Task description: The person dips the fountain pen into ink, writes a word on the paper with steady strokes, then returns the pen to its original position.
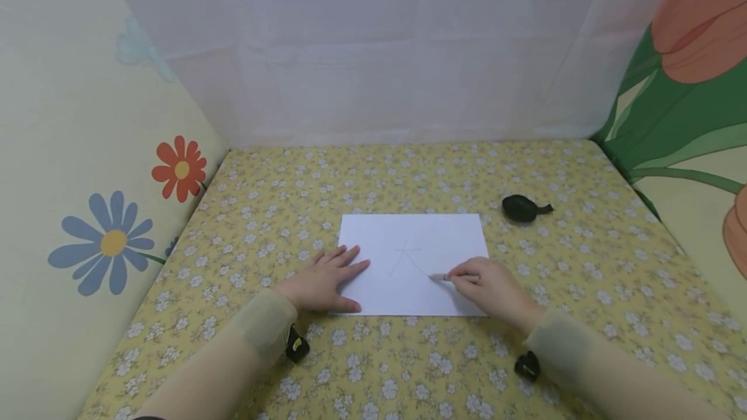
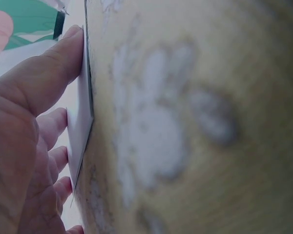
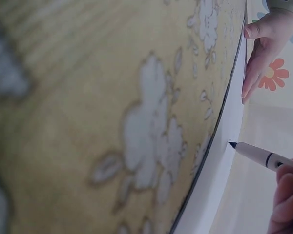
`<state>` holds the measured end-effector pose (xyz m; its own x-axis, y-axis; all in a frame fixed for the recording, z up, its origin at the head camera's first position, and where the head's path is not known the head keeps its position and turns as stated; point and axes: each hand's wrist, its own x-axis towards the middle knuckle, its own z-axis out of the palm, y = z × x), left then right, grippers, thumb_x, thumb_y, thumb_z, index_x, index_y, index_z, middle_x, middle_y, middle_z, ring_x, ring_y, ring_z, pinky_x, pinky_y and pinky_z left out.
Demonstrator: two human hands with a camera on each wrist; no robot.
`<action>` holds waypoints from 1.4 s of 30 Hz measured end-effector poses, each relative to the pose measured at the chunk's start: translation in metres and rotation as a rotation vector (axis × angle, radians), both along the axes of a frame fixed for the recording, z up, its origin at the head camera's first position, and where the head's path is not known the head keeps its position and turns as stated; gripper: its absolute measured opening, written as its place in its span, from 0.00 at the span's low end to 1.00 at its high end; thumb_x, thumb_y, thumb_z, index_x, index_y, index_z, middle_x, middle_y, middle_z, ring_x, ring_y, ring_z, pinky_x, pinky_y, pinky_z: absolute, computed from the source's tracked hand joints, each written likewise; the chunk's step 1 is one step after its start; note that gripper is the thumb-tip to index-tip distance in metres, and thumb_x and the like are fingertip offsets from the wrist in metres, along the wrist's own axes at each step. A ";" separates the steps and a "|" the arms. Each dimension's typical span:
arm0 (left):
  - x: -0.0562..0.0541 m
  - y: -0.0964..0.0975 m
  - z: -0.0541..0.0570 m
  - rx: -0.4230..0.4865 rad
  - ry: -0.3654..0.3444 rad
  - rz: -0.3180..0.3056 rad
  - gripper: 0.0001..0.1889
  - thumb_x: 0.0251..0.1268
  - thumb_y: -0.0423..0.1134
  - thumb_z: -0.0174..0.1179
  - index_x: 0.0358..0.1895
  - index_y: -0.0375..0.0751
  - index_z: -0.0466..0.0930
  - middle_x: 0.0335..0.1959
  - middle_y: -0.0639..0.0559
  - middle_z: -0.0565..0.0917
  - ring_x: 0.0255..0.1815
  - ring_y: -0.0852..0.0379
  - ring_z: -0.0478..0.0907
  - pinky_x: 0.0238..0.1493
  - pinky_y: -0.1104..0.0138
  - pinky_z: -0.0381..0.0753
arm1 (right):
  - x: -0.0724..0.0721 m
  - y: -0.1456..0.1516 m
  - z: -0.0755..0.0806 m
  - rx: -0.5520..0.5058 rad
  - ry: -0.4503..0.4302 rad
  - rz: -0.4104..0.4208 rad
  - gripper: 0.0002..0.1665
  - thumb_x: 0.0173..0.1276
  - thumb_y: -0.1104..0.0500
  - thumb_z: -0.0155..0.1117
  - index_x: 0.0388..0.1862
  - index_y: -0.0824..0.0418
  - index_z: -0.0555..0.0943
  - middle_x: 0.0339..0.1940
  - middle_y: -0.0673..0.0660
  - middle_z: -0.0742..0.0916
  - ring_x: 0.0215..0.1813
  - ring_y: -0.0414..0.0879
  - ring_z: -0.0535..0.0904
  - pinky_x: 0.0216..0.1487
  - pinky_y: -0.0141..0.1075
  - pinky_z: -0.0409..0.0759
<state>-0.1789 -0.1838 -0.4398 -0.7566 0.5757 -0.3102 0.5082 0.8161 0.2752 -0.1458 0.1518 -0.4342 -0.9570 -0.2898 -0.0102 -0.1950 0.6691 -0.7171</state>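
A white sheet of paper (image 1: 385, 293) lies on the flowered tablecloth, bearing thin lines: a short horizontal stroke crossed near the top of two strokes that spread downward. My right hand (image 1: 490, 287) pinches a light-coloured pen (image 1: 446, 277), its dark tip at the lower end of the right-hand stroke. In the right wrist view the pen (image 3: 256, 154) shows a dark band and a dark tip at the paper (image 3: 224, 126). With fingers spread, my left hand (image 1: 323, 280) rests on the paper's left edge, thumb near the bottom corner. The left wrist view shows its thumb (image 2: 63, 61) against the sheet.
A small black round object (image 1: 519, 209) with a short strap lies beyond the paper's right corner. Yellow flowered cloth (image 1: 280, 193) covers the table. A white sheet (image 1: 408, 50) hangs behind, and flower-patterned panels (image 1: 111, 148) stand at both sides.
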 end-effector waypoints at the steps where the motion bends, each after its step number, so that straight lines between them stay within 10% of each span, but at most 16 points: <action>1: 0.000 0.000 0.000 0.001 0.000 0.001 0.46 0.57 0.68 0.58 0.77 0.56 0.52 0.79 0.51 0.41 0.78 0.45 0.35 0.73 0.44 0.34 | 0.000 0.000 0.000 -0.002 -0.001 0.005 0.07 0.68 0.57 0.62 0.39 0.56 0.87 0.37 0.50 0.85 0.40 0.42 0.81 0.40 0.36 0.82; 18: -0.001 0.000 -0.003 -0.009 0.002 -0.002 0.47 0.56 0.69 0.57 0.77 0.57 0.51 0.79 0.51 0.41 0.78 0.46 0.36 0.73 0.44 0.35 | -0.012 0.008 0.020 -0.435 -0.198 -0.239 0.26 0.75 0.47 0.53 0.61 0.62 0.77 0.46 0.64 0.83 0.37 0.49 0.76 0.37 0.36 0.76; 36: 0.000 0.000 -0.001 0.012 -0.003 0.002 0.47 0.57 0.67 0.59 0.77 0.56 0.51 0.79 0.51 0.41 0.78 0.46 0.36 0.73 0.44 0.36 | -0.030 0.036 0.007 -0.437 -0.245 -0.390 0.32 0.74 0.43 0.53 0.71 0.57 0.68 0.59 0.61 0.80 0.42 0.51 0.75 0.24 0.32 0.71; 42: 0.001 0.000 0.001 0.016 -0.010 0.006 0.46 0.57 0.66 0.60 0.77 0.55 0.52 0.79 0.50 0.42 0.78 0.45 0.36 0.73 0.44 0.36 | -0.035 0.044 0.004 -0.403 -0.231 -0.397 0.38 0.72 0.37 0.51 0.73 0.56 0.65 0.64 0.59 0.77 0.55 0.53 0.73 0.47 0.40 0.77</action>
